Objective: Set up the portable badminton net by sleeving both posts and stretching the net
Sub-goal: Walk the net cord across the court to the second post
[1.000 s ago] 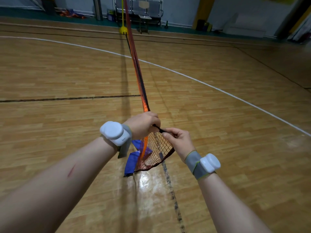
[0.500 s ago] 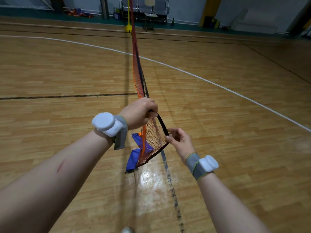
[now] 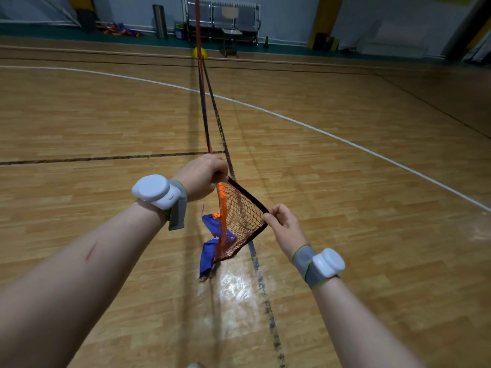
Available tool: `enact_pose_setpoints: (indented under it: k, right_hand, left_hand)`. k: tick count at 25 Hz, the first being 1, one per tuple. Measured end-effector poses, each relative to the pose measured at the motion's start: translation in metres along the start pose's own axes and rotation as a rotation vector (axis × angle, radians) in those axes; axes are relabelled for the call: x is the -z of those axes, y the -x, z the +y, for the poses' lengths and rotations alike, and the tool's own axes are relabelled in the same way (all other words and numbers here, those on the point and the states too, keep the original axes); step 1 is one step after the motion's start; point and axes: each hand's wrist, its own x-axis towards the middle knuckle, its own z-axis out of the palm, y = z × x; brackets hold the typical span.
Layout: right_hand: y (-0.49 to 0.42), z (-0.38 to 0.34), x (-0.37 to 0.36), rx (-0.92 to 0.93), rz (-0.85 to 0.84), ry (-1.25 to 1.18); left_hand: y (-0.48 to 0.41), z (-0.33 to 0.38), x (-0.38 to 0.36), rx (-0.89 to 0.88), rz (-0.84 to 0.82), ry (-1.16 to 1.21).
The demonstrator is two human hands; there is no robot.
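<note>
The net (image 3: 239,216) is gripped by the left hand (image 3: 202,176) and pinched by the right hand (image 3: 284,224); the far post (image 3: 197,22) is cut off above.

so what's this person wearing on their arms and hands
Both forearms are bare, no sleeves in view. The left hand and right hand are gloveless. Each wrist carries a grey stretch band, the right band edged in green, holding a smooth white rounded pod: left pod, right pod. A thin scratch marks the left forearm.
</note>
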Motion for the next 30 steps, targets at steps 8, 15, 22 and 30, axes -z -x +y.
enact_pose_setpoints:
  k: [8,15,22,30]
  right_hand:
    - [0.027,-0.006,0.033,0.085,-0.078,-0.043]
    - [0.048,0.010,0.047,0.099,-0.080,-0.058]
    - [0.055,0.015,0.038,0.094,-0.059,-0.067]
    - [0.064,0.018,0.008,0.056,-0.065,-0.129]
  left_hand:
    - [-0.006,0.031,-0.037,0.053,-0.119,0.005]
    - [0.023,0.103,-0.078,-0.167,-0.132,0.073]
    - [0.040,0.103,-0.065,-0.107,-0.169,0.030]
    - [0.066,0.092,-0.030,-0.114,-0.070,0.022]
